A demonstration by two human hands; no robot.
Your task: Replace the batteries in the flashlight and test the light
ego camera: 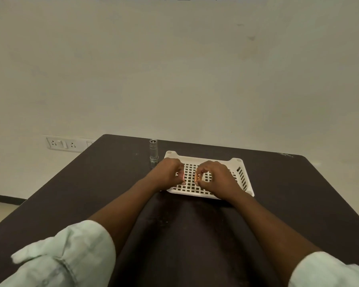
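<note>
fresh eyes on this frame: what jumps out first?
Both hands, left hand and right hand, hover over the white perforated tray at the table's far middle, each pinching a small copper-coloured object, likely a battery. Just left of the tray, a silver flashlight stands upright on the dark table, untouched.
</note>
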